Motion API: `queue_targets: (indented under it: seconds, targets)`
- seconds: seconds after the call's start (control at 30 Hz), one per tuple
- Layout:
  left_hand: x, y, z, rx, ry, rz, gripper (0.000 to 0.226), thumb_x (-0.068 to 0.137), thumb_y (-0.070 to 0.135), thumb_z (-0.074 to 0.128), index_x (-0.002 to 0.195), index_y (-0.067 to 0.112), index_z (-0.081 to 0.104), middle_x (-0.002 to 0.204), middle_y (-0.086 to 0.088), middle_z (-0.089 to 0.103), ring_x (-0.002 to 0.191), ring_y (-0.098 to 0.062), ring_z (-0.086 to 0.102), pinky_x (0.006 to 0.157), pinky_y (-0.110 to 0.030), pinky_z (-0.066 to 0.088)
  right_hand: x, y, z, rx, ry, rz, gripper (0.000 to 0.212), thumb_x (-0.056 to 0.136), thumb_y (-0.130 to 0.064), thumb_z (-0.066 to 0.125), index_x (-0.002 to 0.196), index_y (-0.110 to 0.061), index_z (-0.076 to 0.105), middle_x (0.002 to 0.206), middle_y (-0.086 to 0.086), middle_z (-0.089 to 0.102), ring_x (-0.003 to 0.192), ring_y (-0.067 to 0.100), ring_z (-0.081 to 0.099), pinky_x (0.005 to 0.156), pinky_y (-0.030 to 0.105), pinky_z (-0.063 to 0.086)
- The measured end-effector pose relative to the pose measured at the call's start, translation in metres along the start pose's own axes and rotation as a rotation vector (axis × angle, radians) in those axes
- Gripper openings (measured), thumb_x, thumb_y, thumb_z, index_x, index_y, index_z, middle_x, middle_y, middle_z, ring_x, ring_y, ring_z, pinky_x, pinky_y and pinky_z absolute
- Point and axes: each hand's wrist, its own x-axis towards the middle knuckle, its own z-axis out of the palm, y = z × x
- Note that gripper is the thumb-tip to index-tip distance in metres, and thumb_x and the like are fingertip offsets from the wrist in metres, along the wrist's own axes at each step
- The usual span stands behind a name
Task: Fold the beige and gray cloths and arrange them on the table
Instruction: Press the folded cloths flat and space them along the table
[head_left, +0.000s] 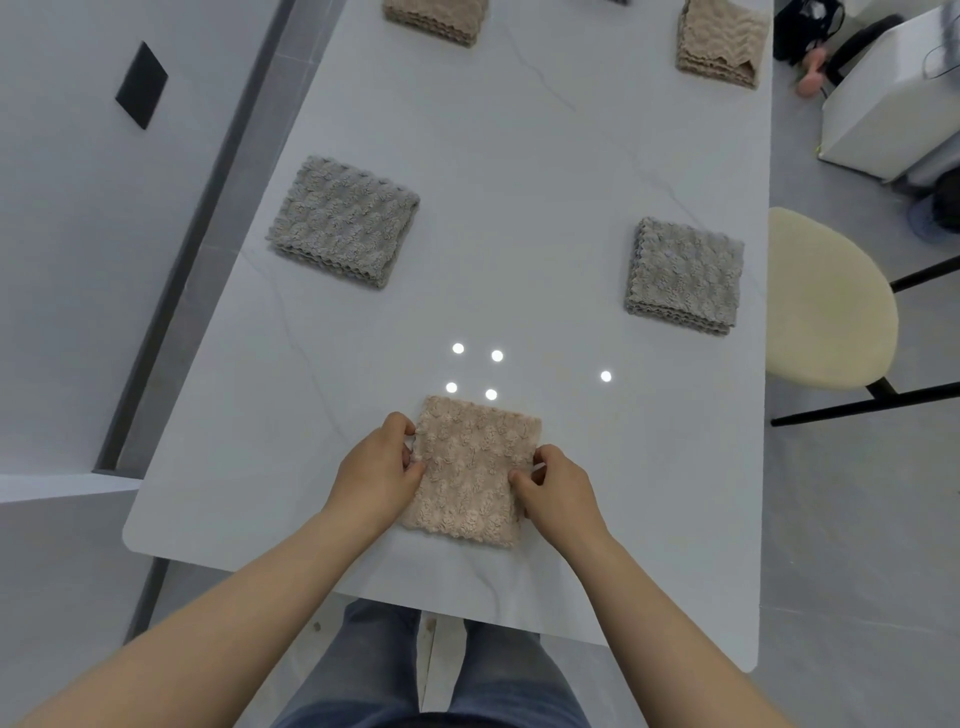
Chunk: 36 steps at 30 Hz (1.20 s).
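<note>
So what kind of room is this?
Probably a dining room: a long white marble-look table, a cream cushioned chair with black legs beside it, and folded gray textured cloths spaced out like place settings.

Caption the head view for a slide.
Left hand and right hand pinch a beige cloth on the table; gray cloths and far beige cloths lie folded beyond.

Even, bright overhead light; five round glare spots on the table near its front edge. Soft shadows; wide-angle bending at frame edges.
</note>
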Motion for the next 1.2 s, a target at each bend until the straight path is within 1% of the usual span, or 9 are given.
queue_targets:
  seconds: [0.17,0.33,0.63,0.73,0.8,0.87,0.97,1.03,1.2]
  targets:
    - [0.002,0.000,-0.001,0.053,-0.028,0.035,0.025,0.089,0.019,0.056,0.111,0.013,0.046,0.089,0.000,0.057,0.078,-0.016,0.053,0.064,-0.027,0.036,-0.001,-0.003,0.000,0.004,0.000,0.011,0.008,0.091,-0.022,0.054,0.093,-0.015,0.053,0.086,0.004,0.062,0.080,0.024,0.064,0.074,0.038,0.053]
    - [-0.001,0.000,0.001,0.063,-0.020,0.031,0.024,0.090,0.018,0.054,0.111,0.012,0.047,0.089,0.000,0.055,0.077,-0.017,0.052,0.064,-0.028,0.036,-0.005,-0.003,0.001,-0.011,0.014,0.004,0.008,0.092,-0.023,0.053,0.094,-0.015,0.052,0.087,0.004,0.063,0.080,0.023,0.064,0.073,0.037,0.053]
    - [-0.005,0.000,0.005,0.034,-0.037,0.037,0.027,0.091,0.020,0.054,0.116,0.012,0.047,0.090,0.000,0.053,0.079,-0.016,0.051,0.066,-0.027,0.037,-0.012,-0.002,0.003,0.014,0.038,0.037,0.009,0.092,-0.021,0.053,0.092,-0.012,0.054,0.086,0.006,0.062,0.081,0.025,0.064,0.077,0.044,0.056]
    - [-0.006,-0.001,0.005,0.025,-0.037,0.034,0.030,0.091,0.021,0.055,0.118,0.012,0.048,0.092,0.000,0.055,0.080,-0.016,0.052,0.068,-0.027,0.040,-0.016,0.000,0.004,0.020,0.064,0.043,0.016,0.093,-0.023,0.053,0.104,-0.011,0.055,0.087,0.002,0.063,0.081,0.021,0.063,0.072,0.034,0.054]
    - [-0.008,-0.001,0.002,0.017,-0.032,0.020,0.032,0.091,0.024,0.055,0.119,0.013,0.047,0.096,-0.001,0.057,0.082,-0.016,0.054,0.070,-0.028,0.044,-0.018,-0.001,0.004,0.015,0.093,0.033,0.024,0.093,-0.026,0.054,0.112,-0.010,0.055,0.088,-0.001,0.062,0.080,0.015,0.060,0.065,0.024,0.048]
    - [-0.012,0.000,-0.002,0.008,-0.015,0.012,0.034,0.091,0.025,0.055,0.122,0.013,0.046,0.101,-0.002,0.057,0.085,-0.015,0.055,0.073,-0.027,0.046,-0.023,-0.004,0.003,-0.019,0.123,0.019,0.030,0.093,-0.028,0.054,0.118,-0.011,0.053,0.088,-0.004,0.059,0.078,0.010,0.056,0.061,0.020,0.042]
    - [-0.020,0.004,-0.010,0.008,0.023,0.016,0.037,0.091,0.027,0.055,0.125,0.014,0.045,0.106,-0.001,0.056,0.088,-0.015,0.056,0.074,-0.025,0.045,-0.031,-0.010,-0.004,-0.177,0.202,-0.041,0.037,0.094,-0.031,0.055,0.125,-0.012,0.048,0.104,0.001,0.058,0.083,0.013,0.053,0.066,0.024,0.040]
    - [-0.027,0.007,-0.013,0.028,0.052,0.030,0.038,0.092,0.029,0.054,0.126,0.015,0.044,0.109,0.000,0.056,0.090,-0.014,0.057,0.075,-0.024,0.044,-0.037,-0.015,-0.011,-0.265,0.223,-0.130,0.033,0.094,-0.028,0.053,0.123,-0.013,0.048,0.111,0.003,0.057,0.088,0.016,0.057,0.068,0.025,0.041]
    - [-0.056,0.009,-0.016,0.043,0.101,0.001,0.038,0.093,0.030,0.053,0.127,0.018,0.044,0.114,0.001,0.055,0.093,-0.012,0.054,0.076,-0.021,0.040,-0.046,-0.035,-0.018,-0.363,0.090,-0.326,0.028,0.094,-0.023,0.050,0.121,-0.015,0.051,0.112,0.000,0.058,0.091,0.017,0.061,0.074,0.026,0.046]
